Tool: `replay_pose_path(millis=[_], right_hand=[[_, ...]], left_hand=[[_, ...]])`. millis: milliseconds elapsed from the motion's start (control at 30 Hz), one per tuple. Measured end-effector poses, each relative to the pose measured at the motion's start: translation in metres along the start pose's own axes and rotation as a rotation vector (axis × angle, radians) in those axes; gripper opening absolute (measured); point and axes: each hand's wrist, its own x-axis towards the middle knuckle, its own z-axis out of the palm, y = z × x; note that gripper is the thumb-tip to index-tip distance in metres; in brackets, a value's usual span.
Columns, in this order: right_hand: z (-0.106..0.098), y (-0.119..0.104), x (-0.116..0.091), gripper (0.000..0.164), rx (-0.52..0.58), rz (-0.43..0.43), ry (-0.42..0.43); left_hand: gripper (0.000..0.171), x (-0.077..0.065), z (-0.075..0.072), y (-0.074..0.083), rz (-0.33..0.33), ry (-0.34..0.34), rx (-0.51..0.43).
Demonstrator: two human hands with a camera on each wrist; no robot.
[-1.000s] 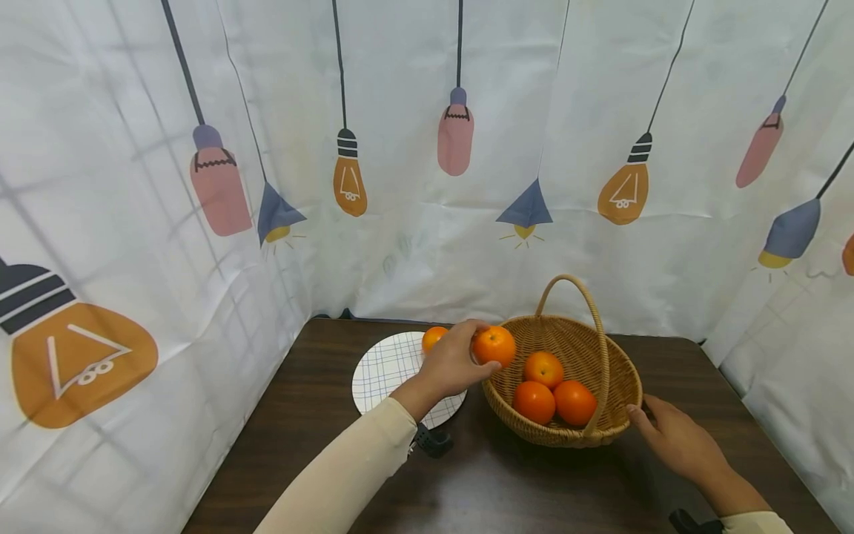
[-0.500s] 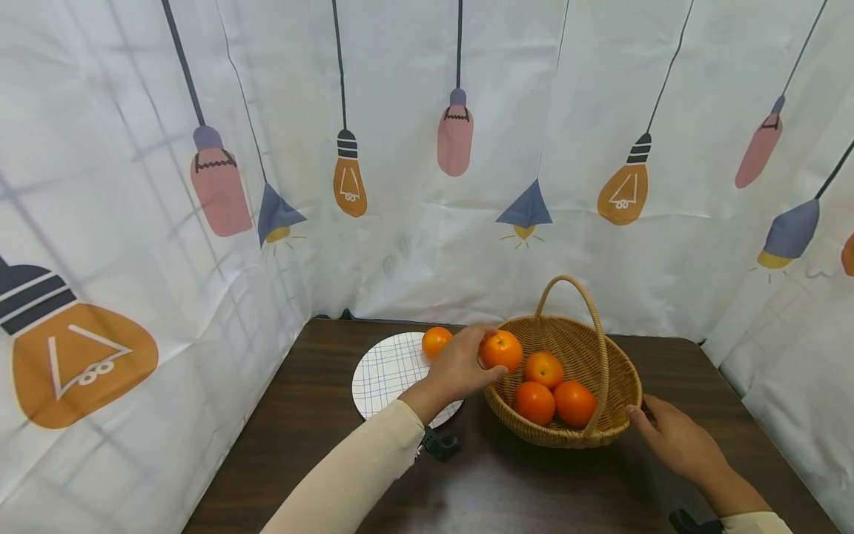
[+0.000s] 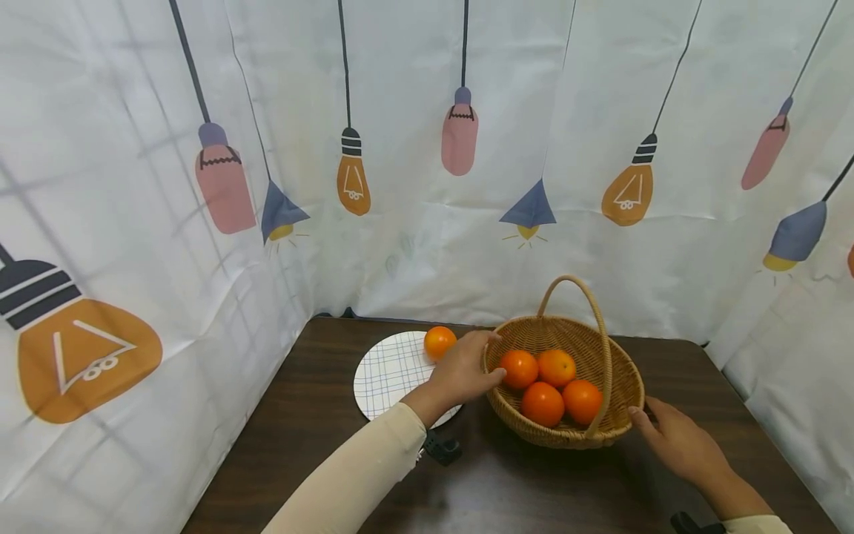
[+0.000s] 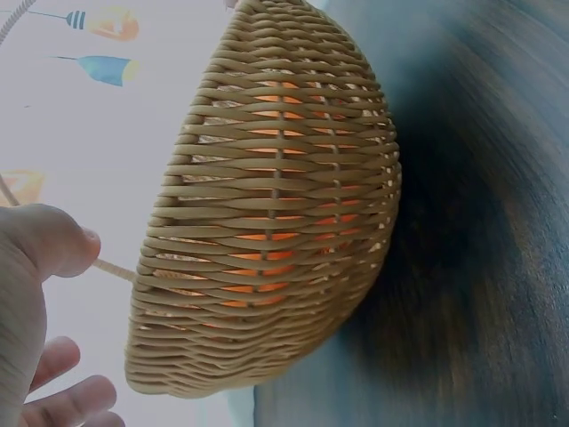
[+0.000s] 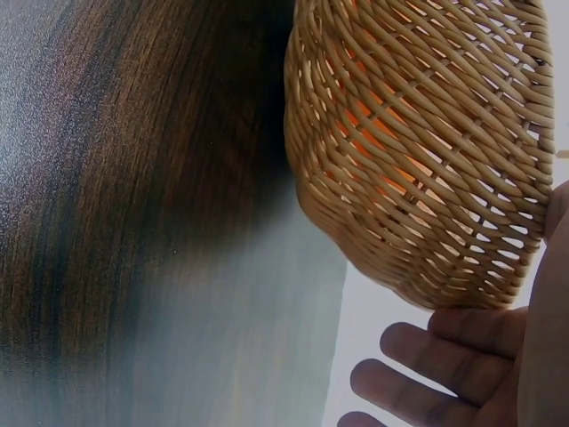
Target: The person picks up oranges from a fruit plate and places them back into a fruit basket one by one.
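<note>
A wicker basket (image 3: pixel 622 374) with an arched handle stands on the table, and several oranges (image 3: pixel 543 405) lie in it. At its left rim my left hand (image 3: pixel 460 371) has thumb and fingers spread, holding nothing; one orange (image 3: pixel 519 368) lies just beyond them inside the basket. The left wrist view shows the thumb and fingers apart beside the basket's woven wall (image 4: pixel 267 196). My right hand (image 3: pixel 680 437) grips the right rim, thumb over the edge; in the right wrist view its fingers (image 5: pixel 444 360) lie against or below the outside of the wall.
Left of the basket is a round white plate (image 3: pixel 387 378) with a blue grid, partly behind the left forearm. Another orange (image 3: pixel 439 343) sits on its far right side. A white curtain (image 3: pixel 414 259) with printed lamps closes off the dark wooden table (image 3: pixel 320 460) behind and at the sides.
The orange that my left hand held is now among the others in the basket, and the hand has let go of it. My right hand stays at the rim.
</note>
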Motion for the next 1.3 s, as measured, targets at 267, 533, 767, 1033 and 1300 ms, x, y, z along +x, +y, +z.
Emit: replay_pose_path(millis=[267, 533, 767, 1033, 1300], right_hand=[[-0.002, -0.001, 0.000, 0.072, -0.005, -0.009, 0.021], [-0.002, -0.002, 0.001, 0.072, -0.009, -0.014, 0.026], [-0.001, -0.003, -0.001, 0.071, 0.002, -0.026, 0.025], [0.000, -0.001, 0.000, 0.070, 0.002, -0.033, 0.030], [0.002, 0.002, 0.000, 0.072, -0.004, -0.018, 0.023]], left_hand=[[0.058, -0.005, -0.004, -0.006, -0.030, -0.008, -0.038], [0.055, -0.013, -0.006, -0.023, -0.054, -0.001, -0.045], [0.055, -0.017, -0.009, -0.045, -0.093, 0.012, -0.032], [0.056, -0.018, -0.008, -0.070, -0.133, 0.063, 0.000], [0.060, -0.021, -0.009, -0.090, -0.175, 0.118, 0.039]])
